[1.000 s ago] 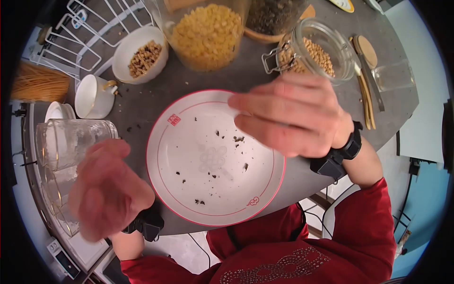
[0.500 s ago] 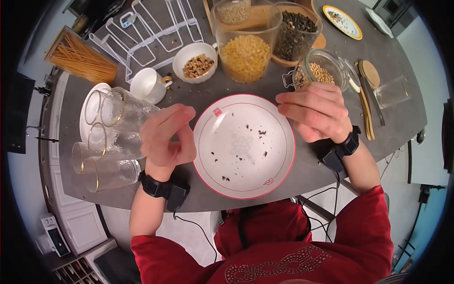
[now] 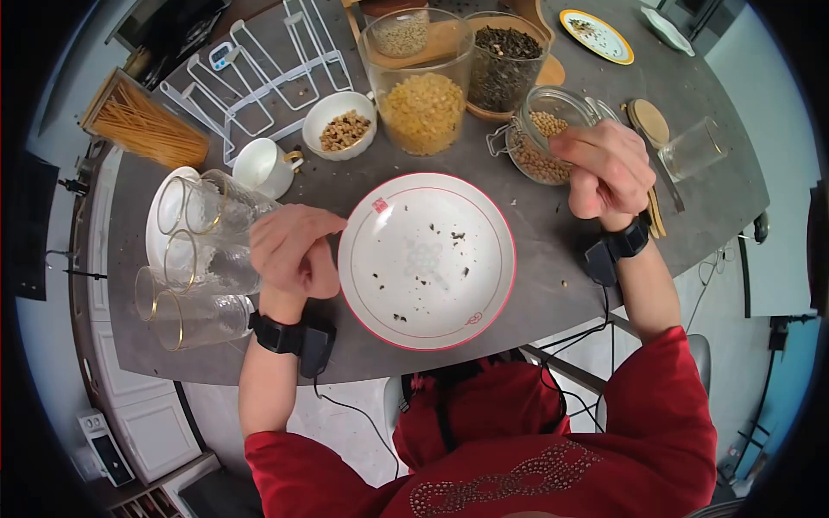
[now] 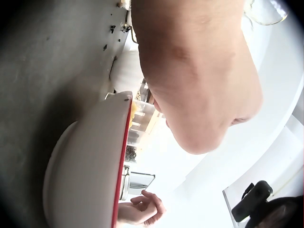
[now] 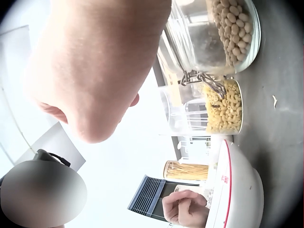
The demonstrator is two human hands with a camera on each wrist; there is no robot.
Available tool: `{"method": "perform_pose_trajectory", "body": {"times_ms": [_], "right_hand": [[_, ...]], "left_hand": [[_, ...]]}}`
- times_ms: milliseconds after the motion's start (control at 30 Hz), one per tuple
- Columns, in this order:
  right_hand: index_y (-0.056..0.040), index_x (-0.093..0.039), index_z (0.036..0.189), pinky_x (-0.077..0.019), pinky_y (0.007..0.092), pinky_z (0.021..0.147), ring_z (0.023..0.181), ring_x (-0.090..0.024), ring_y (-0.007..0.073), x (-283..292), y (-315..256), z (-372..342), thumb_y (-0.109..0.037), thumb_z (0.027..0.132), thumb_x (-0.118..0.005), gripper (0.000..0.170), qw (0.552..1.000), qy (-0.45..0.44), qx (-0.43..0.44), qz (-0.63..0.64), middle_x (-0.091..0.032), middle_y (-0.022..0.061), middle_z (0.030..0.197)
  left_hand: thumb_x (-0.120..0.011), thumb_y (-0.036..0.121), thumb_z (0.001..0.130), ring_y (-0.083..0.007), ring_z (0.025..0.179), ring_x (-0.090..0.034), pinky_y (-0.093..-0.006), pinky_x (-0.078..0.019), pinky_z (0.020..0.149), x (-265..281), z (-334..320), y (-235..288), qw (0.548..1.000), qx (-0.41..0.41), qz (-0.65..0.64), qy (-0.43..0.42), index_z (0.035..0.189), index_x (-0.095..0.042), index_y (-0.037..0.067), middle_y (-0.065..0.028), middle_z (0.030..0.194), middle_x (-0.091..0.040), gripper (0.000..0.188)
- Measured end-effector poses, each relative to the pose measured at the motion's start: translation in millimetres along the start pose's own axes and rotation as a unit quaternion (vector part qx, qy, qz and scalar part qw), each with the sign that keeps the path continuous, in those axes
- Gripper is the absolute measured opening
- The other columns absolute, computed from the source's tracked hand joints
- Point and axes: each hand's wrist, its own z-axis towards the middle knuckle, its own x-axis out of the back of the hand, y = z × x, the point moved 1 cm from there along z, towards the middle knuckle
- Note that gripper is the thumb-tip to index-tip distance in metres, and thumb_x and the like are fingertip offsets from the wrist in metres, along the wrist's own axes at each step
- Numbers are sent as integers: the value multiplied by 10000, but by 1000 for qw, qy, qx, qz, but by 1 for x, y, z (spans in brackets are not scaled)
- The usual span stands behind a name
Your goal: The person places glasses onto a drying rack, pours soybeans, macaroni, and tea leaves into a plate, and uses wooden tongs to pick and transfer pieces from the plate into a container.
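Dozens of thin, orange-brown dry sticks (image 3: 147,129) are filling a clear container at the far left of the grey worktop (image 3: 540,285). Clear, gold-rimmed glasses (image 3: 207,315) are clustering beside a white cup with a gold handle (image 3: 259,168). The left hand (image 3: 294,250) is hovering by the plate's near-left edge, fingers loosely curled, nothing visible in its grasp. A white bowl (image 3: 319,138) is already holding mixed brown and pale pieces. At centre, a round white plate with a red rim (image 3: 488,268) is lying flat, its dark flakes (image 3: 458,236) scattered and uncollected. Behind it, a clear container of yellow pasta (image 3: 420,112) and another of dark dried leaves (image 3: 509,47) are standing. A clip-top glass jar of pale beans (image 3: 537,162) is standing open, already partly filled. Beside it, the right hand (image 3: 613,168) is hanging raised, fingers bent and close together, with nothing visibly held; contact with the jar cannot be told.
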Motion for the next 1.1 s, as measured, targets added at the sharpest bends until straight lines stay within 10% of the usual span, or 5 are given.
{"method": "perform_pose_trajectory", "body": {"times_ms": [300,700,1100], "right_hand": [[-8,-716,857,-477,293,523,583,-643,193,0,12,-7,125,679,-546,280,998,44,-7,-36,-735,79,771],[-80,-772,1014,-478,239,560,592,-637,70,24,61,-25,-31,942,-610,184,946,36,-313,-80,-734,24,764],[-112,-782,1094,-564,457,858,962,-742,365,68,84,-34,-445,940,-609,406,737,-153,-596,-280,-784,133,968]], "left_hand": [[-523,-59,583,-240,500,-574,-303,-445,505,-3,-2,-3,999,-19,-24,-16,716,-680,26,-80,619,-608,223],[-513,-75,640,-203,506,-585,-285,-450,507,-4,-6,-8,1000,-10,-26,-11,797,-707,22,-56,611,-602,267],[-502,-99,750,-181,518,-604,-273,-435,500,-8,-1,-8,1000,-13,-12,-10,882,-721,-5,-65,626,-615,272]]}}
